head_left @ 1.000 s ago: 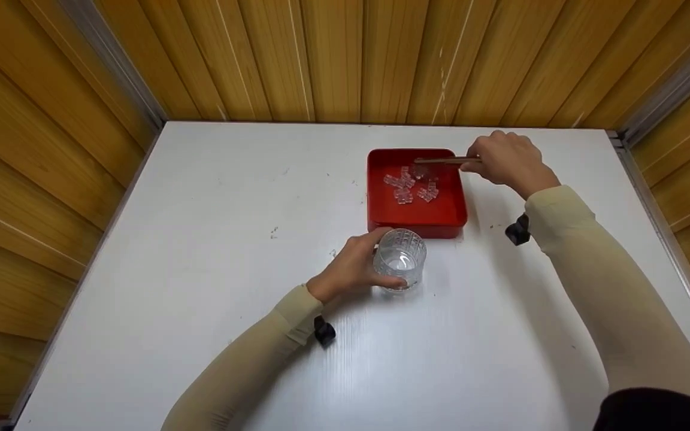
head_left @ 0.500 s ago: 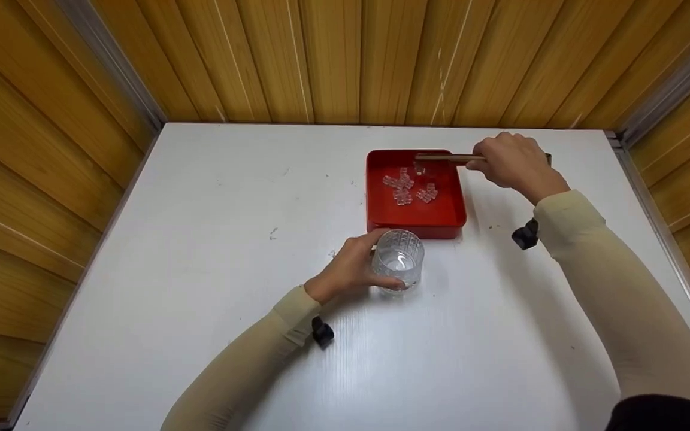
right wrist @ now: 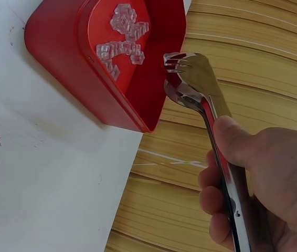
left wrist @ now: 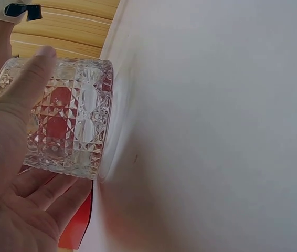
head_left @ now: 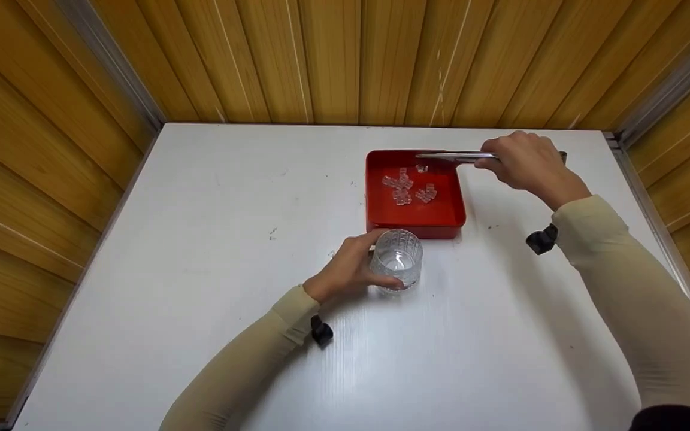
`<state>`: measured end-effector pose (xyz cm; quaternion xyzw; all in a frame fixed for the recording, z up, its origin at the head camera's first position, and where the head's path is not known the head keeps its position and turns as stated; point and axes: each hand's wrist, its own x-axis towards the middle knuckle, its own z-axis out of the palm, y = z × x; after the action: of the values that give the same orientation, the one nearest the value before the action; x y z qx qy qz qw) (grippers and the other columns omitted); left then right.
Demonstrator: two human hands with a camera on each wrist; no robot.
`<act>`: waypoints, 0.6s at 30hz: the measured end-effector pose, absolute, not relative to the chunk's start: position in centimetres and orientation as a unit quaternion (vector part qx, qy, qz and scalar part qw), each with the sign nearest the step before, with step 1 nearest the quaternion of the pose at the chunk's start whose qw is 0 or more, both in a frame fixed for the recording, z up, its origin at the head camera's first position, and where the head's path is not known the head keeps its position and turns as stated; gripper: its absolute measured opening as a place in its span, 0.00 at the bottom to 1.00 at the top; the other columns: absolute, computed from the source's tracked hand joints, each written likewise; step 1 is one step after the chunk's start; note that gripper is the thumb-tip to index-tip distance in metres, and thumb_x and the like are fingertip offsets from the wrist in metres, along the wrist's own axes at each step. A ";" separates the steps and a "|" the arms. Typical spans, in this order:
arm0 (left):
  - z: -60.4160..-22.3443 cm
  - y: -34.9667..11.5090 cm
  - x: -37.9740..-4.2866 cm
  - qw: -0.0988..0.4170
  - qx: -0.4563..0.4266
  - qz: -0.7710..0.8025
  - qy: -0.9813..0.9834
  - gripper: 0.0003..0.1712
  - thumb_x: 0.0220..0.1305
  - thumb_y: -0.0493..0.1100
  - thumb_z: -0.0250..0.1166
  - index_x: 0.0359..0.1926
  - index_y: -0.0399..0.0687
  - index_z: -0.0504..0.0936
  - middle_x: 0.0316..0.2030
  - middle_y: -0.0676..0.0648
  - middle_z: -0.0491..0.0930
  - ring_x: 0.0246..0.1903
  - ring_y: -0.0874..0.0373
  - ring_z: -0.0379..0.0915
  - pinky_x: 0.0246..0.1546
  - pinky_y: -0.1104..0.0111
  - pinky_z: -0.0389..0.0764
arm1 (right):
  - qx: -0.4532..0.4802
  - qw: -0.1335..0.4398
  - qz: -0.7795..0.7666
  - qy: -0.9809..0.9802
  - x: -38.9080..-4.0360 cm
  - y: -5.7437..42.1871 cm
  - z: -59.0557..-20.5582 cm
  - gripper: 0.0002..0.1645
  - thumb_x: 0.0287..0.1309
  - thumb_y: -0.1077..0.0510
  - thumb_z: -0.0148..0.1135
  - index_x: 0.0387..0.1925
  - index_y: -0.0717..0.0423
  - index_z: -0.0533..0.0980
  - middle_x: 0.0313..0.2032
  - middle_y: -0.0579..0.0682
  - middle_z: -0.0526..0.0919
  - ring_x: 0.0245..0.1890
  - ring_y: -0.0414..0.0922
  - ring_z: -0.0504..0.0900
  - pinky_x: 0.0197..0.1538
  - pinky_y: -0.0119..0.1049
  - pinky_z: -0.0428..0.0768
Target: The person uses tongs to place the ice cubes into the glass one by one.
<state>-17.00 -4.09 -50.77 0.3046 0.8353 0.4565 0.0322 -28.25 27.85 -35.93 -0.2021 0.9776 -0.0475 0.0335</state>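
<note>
My left hand (head_left: 348,267) is wrapped around a clear cut-glass tumbler (head_left: 398,263), which stands upright on the white table; its thumb lies on the near side in the left wrist view. Metal ice tongs (right wrist: 211,113) are gripped in my right hand (head_left: 527,160), thumb along one arm. Their tips reach over the far right part of a red square tray (head_left: 417,216). A clear ice cube (head_left: 421,169) shows right at the tips. Several more clear cubes (head_left: 402,196) lie in two clusters on the tray's floor. No cube is visible in the tumbler.
The tray stands just beyond the tumbler, its front wall close to the glass. White tabletop (head_left: 231,239) stretches around both. Yellow wood-plank walls (head_left: 333,60) border the back and sides.
My right hand has drawn slightly to the right with the tongs, and the cube at their tips has shifted a little. The left hand and tumbler have stayed almost in place.
</note>
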 end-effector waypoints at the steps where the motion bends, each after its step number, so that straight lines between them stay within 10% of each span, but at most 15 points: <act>1: -50.8 -4.1 -17.0 0.032 0.308 0.457 0.834 0.52 0.42 0.55 0.86 0.68 0.44 0.74 0.58 0.49 0.83 0.56 0.58 0.79 0.61 0.70 0.77 | -0.205 0.026 -0.049 0.977 -28.1 27.9 -35.8 0.12 0.70 0.53 0.64 0.47 0.57 0.84 0.30 0.53 0.84 0.29 0.51 0.75 0.27 0.42 0.71; 18: -50.8 -4.3 -17.3 0.045 0.306 0.458 0.833 0.52 0.44 0.55 0.86 0.69 0.46 0.74 0.59 0.50 0.82 0.57 0.58 0.78 0.62 0.70 0.75 | -0.260 -0.029 -0.080 0.962 -23.9 28.1 -34.5 0.11 0.66 0.55 0.69 0.46 0.56 0.86 0.31 0.51 0.87 0.26 0.48 0.74 0.25 0.40 0.70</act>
<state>-17.28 -4.26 -50.83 0.3064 0.8334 0.4577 0.0445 -23.88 28.11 -34.46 -0.2597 0.9620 -0.0797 -0.0289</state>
